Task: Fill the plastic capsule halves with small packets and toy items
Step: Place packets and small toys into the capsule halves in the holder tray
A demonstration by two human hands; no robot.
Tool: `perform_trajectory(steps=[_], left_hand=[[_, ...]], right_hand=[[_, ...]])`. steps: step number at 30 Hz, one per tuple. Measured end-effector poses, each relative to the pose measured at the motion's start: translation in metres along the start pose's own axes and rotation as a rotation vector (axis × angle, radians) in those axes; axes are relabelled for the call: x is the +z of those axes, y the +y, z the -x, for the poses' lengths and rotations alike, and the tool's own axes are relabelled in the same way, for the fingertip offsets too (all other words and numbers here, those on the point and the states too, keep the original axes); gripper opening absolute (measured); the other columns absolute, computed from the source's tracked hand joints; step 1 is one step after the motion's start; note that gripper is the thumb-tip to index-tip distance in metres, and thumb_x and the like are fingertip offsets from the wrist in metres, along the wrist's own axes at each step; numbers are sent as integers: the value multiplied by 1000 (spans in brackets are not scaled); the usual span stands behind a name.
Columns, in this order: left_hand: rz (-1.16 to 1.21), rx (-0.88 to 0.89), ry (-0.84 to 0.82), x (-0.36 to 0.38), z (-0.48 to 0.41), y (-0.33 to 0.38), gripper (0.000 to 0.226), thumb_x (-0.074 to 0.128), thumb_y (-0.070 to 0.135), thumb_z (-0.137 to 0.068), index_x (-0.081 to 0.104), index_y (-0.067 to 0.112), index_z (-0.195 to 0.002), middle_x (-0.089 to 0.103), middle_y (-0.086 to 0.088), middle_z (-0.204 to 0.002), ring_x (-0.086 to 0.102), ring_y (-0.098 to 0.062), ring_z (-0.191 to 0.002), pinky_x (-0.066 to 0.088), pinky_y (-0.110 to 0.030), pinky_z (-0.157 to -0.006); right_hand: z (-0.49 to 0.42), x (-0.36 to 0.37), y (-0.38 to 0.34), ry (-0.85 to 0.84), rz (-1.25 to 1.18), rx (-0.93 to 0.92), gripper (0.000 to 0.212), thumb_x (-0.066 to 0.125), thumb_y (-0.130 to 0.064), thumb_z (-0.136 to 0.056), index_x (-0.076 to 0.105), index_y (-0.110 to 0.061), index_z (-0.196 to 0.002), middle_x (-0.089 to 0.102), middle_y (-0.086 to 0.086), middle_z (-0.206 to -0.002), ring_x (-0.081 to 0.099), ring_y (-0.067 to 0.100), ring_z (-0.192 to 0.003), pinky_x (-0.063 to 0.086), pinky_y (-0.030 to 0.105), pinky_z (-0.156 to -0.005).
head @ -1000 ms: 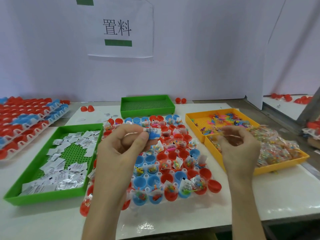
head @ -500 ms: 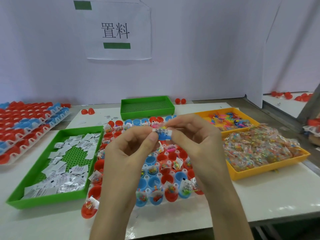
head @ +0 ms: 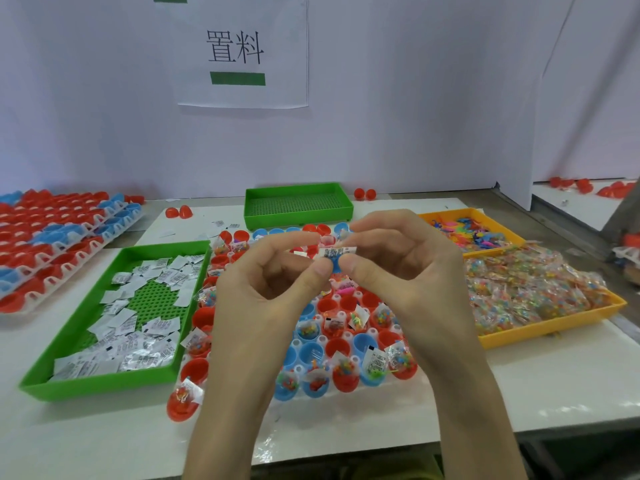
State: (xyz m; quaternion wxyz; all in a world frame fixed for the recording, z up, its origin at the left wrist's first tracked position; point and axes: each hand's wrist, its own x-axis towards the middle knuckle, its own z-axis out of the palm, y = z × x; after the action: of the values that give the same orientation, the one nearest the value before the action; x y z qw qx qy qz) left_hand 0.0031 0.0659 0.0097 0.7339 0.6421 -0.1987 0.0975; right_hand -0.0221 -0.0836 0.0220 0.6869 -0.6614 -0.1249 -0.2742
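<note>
You worked at a factory packing bench (head: 554, 386): trays (head: 104, 380) of packets (head: 138, 356), racks of capsule halves (head: 59, 237), a posted sign (head: 242, 53).

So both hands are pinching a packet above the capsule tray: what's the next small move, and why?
Probably lower the white packet, pinched between the left hand and right hand, into the empty blue capsule half below. The front-row halves already hold packets and toys; this one looks bare.
</note>
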Motion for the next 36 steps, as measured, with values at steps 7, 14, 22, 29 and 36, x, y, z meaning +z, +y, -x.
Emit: perform_trajectory(steps=[7, 14, 22, 29, 36], left_hand=[[-407, 107, -228, 8, 5, -3, 25, 77, 20, -84, 69, 38, -99, 72, 19, -87, 68, 0, -87, 50, -12, -84], [-984, 30, -541, 62, 17, -26, 88, 69, 50, -87, 2, 51, -143, 60, 25, -129, 42, -3, -134, -19, -48, -119], [-1022, 44, -576, 84, 21, -46, 98, 67, 44, -92, -12, 41, -150, 66, 13, -118, 46, -15, -130, -11, -48, -120], [-985, 38, -565, 87, 22, -50, 90, 66, 37, -93, -3, 41, -151, 69, 13, -112, 49, -14, -127, -2, -51, -123], [-1002, 26, -580, 86, 21, -50, 84, 66, 37, -94, 5, 40, -151, 68, 12, -116, 48, -16, -130, -3, -53, -124]], right_hand=[[-2, -36, -4, 33, 165, -58, 34, 78, 7, -77, 69, -17, -100, 75, 3, -83, 73, 16, -78, 57, 21, -74], [13, -86, 2, -3, 721, -68, 43, 80, 2, -74, 69, -27, -103, 73, -11, -85, 72, 10, -81, 55, 15, -75], [40, -104, 12, -141, 810, 3, 69, 81, -1, -72, 50, -31, -125, 72, -13, -83, 71, 7, -80, 53, 15, -75], [49, -105, 24, -214, 816, 7, 71, 79, 1, -73, 50, -35, -126, 72, -14, -83, 70, 9, -82, 52, 16, -74], [51, -107, 29, -271, 842, 45, 69, 77, -3, -76, 49, -44, -124, 70, -17, -86, 68, 6, -84, 52, 18, -75]])
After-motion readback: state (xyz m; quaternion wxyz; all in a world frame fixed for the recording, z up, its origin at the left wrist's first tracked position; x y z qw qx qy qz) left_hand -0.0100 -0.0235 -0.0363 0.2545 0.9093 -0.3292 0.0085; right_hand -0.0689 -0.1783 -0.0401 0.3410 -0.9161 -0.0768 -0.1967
